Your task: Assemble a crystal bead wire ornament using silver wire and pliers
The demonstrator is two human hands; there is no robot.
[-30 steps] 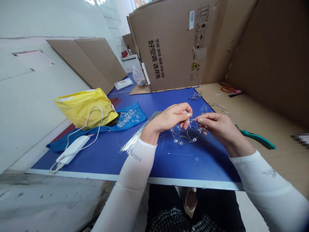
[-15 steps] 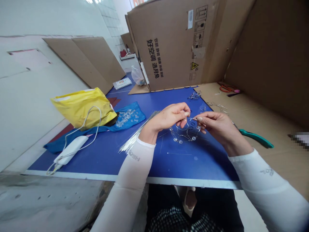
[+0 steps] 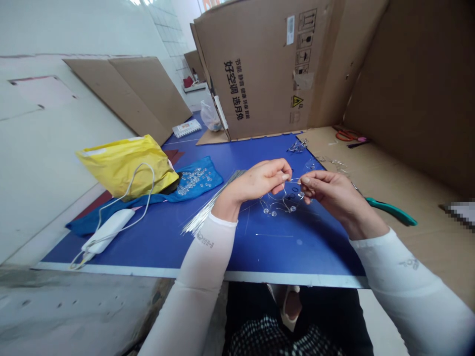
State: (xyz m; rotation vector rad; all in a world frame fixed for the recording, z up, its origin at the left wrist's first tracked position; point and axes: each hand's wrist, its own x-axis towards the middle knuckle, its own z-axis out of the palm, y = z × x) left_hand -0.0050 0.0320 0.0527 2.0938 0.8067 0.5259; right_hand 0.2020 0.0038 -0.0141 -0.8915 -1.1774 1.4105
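Note:
Between my hands hangs a looped wire piece with clear beads (image 3: pixel 293 209), above the blue table (image 3: pixel 256 254). My left hand (image 3: pixel 264 179) pinches the wire at its upper left, fingertips closed. On the other side, my right hand (image 3: pixel 328 192) grips the wire's upper right between thumb and fingers. Loose straight wires (image 3: pixel 206 212) lie in a bundle beneath and beside my left wrist. Loose clear beads (image 3: pixel 195 180) rest on a blue cloth (image 3: pixel 213 170) to the left. The exact contact at the fingertips is too small to tell.
Green-handled pliers (image 3: pixel 393 211) and red scissors (image 3: pixel 349 135) lie on cardboard (image 3: pixel 389 173) at right. A yellow bag (image 3: pixel 129 165) and a white power strip (image 3: pixel 109 232) are at left. A large cardboard box (image 3: pixel 267 74) stands behind; small wire pieces (image 3: pixel 298 146) lie before it.
The beaded wire piece has tilted and its lower beads have shifted slightly up and left. My right fingers have moved slightly closer to my left ones. Both hands keep their hold.

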